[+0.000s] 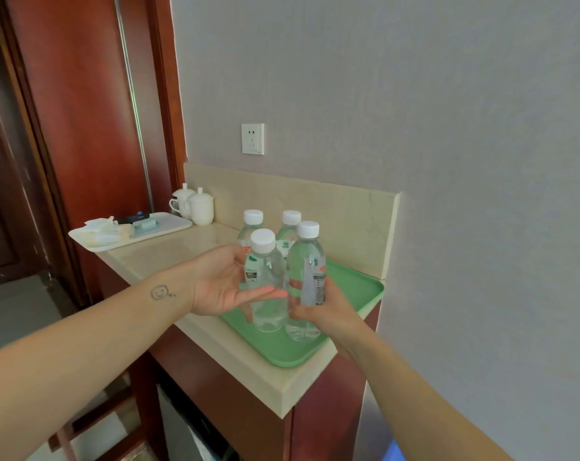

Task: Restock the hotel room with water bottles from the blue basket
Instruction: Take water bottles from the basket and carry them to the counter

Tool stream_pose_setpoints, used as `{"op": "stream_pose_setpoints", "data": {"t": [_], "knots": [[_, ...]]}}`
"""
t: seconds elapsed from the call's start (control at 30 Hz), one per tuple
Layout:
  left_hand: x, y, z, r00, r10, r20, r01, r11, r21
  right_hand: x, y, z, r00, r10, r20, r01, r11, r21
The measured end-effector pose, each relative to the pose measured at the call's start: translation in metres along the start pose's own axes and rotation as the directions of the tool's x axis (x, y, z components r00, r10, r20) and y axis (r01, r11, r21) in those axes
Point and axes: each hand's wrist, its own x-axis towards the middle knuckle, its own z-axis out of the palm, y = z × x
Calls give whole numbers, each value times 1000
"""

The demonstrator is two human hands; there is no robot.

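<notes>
Left of the green tray [358, 287], a white tray [169, 224] of packets and two lidded cups [195, 204] are set on the surface [182, 247]; at the green tray's left edge the left hand [222, 281] is held open, fingers straight across the front-left bottle [265, 271]; at the tray's back, the back-left bottle [252, 224] and back-right bottle [290, 224] are stood upright; at its front right, the front-right bottle [306, 261] is gripped by the right hand [318, 311], fingers curled round it.

Head-worn view, forward and down, near counter [169, 252]
</notes>
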Motion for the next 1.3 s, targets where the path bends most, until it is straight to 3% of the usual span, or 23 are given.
{"op": "stream_pose_setpoints", "data": {"t": [0.27,0.37,0.43,0.53,0.63,0.73,0.8,0.93,1.0,1.07,1.13,1.23,1.3], "knots": [[1,-9,-21,995,61,79,-50,989,-137,3,4,3,1000,-17,-11,17,1000,20],[-3,-17,-17,992,71,103,-81,992,100,3,4,2,1000,-10,-21,9,999,-32],[-5,-23,-12,991,114,77,-136,901,413,4,3,1,1000,-5,-11,4,997,-71],[-4,-34,-5,969,245,-34,-142,663,735,5,3,-1,1000,-14,-13,13,996,-93],[6,-37,-1,907,412,-83,-101,407,908,5,4,-1,1000,-21,-19,19,995,-103],[18,-32,-2,865,480,-146,54,199,979,5,5,-2,1000,-10,-24,7,995,-103],[21,-30,-3,861,485,-153,93,144,985,5,5,-3,1000,0,-22,-2,995,-98],[20,-30,-3,869,481,-121,72,120,990,3,3,-4,1000,3,-23,-6,994,-109],[16,-31,-2,857,488,-165,128,108,986,1,1,-4,1000,3,-24,-7,991,-137],[8,-33,1,816,535,-221,249,20,968,-3,0,-6,1000,12,-13,-14,988,-156],[-3,-36,9,739,641,-208,380,-140,914,-10,-1,-10,999,32,-4,-32,984,-173],[-18,-46,27,569,821,52,421,-345,839,-24,-3,-19,997,71,-36,-77,970,-231],[-25,-66,48,418,855,306,317,-454,833,-40,-2,-28,994,84,-75,-99,969,-225]]}}
